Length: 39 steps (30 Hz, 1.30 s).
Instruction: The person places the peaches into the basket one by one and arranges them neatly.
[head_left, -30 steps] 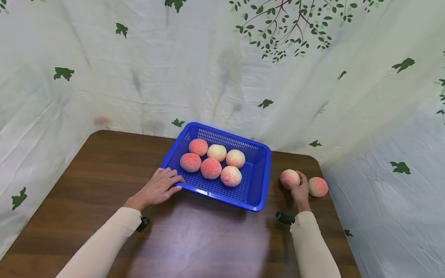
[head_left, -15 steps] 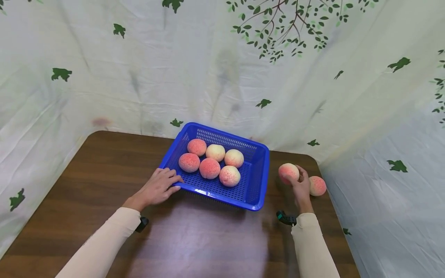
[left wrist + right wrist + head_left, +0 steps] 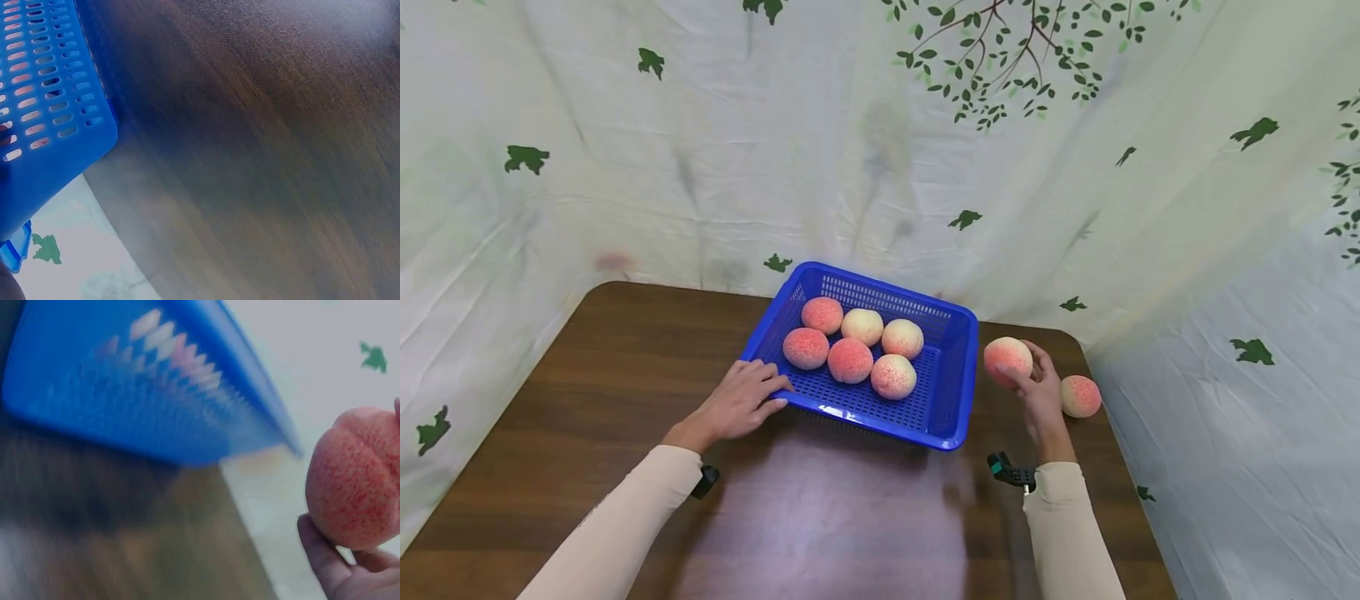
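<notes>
A blue plastic basket (image 3: 951,392) with slotted walls holds several peaches, some deep pink and some creamy yellow, such as the speckled peach (image 3: 893,377). My left hand (image 3: 737,402) grips its front left rim; in the left wrist view the basket wall (image 3: 56,150) fills the upper left and most of the hand is hidden. To the right of the basket, my right hand (image 3: 1041,396) holds a pink and cream peach (image 3: 1006,360) between thumb and fingers. The right wrist view shows this held peach (image 3: 353,481) raised, its crease visible. Behind that hand, another peach (image 3: 1081,396) sits on the table.
The brown wooden table (image 3: 835,525) has rounded far corners. A pale curtain (image 3: 820,167) with printed leaves hangs along the table's back and sides, close behind the basket. Black wrist cameras are strapped to both wrists, such as the right wrist camera (image 3: 1011,471).
My right hand has lifted the peach from the table and carried it left toward the basket, away from the other peach. My left hand stays on the rim. The head view has shifted slightly.
</notes>
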Motion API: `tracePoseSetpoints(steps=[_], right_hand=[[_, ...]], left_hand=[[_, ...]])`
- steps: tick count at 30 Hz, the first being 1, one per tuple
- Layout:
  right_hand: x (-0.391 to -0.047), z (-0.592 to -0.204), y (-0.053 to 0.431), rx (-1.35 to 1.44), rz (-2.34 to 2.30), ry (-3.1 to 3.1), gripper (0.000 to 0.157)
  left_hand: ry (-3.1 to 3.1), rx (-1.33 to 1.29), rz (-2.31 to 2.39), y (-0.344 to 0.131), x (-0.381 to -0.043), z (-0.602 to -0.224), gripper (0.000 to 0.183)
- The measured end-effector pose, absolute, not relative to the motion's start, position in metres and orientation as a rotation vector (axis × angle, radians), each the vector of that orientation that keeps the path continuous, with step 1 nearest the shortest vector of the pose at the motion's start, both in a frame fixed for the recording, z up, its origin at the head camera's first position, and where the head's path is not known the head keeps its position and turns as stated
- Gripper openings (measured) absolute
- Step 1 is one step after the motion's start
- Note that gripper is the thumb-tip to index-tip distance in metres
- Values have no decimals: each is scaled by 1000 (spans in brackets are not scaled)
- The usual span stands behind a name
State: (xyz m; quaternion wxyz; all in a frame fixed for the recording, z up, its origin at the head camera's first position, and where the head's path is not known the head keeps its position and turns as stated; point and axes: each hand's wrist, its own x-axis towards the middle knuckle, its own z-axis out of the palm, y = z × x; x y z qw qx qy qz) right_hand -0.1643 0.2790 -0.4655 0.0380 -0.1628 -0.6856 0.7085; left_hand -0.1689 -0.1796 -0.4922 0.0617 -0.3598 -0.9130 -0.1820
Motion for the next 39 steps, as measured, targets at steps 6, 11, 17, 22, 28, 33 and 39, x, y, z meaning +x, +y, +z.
tracePoseSetpoints(steps=[6, 11, 17, 22, 28, 33, 39], right_hand=[[-161, -451, 259, -399, 2351, -1976, 52], [-162, -442, 238, -328, 2393, -1947, 56], [-161, -438, 211, -219, 2458, -1912, 56], [-165, -437, 187, -154, 2495, -1891, 55], [-170, -440, 160, -102, 2539, -1896, 59], [-174, -447, 140, -100, 2581, -1872, 60], [-178, -458, 116, -70, 2684, -1824, 65]], left_hand=[[-2772, -1097, -543, -180, -169, -492, 10], [-2780, -1083, -533, -182, -168, -492, 11], [-2798, -1079, -526, -182, -168, -491, 11], [-2793, -1080, -523, -182, -167, -490, 11], [-2776, -1082, -538, -183, -167, -490, 11], [-2775, -1089, -540, -181, -169, -491, 11], [-2785, -1088, -534, -181, -168, -490, 12]])
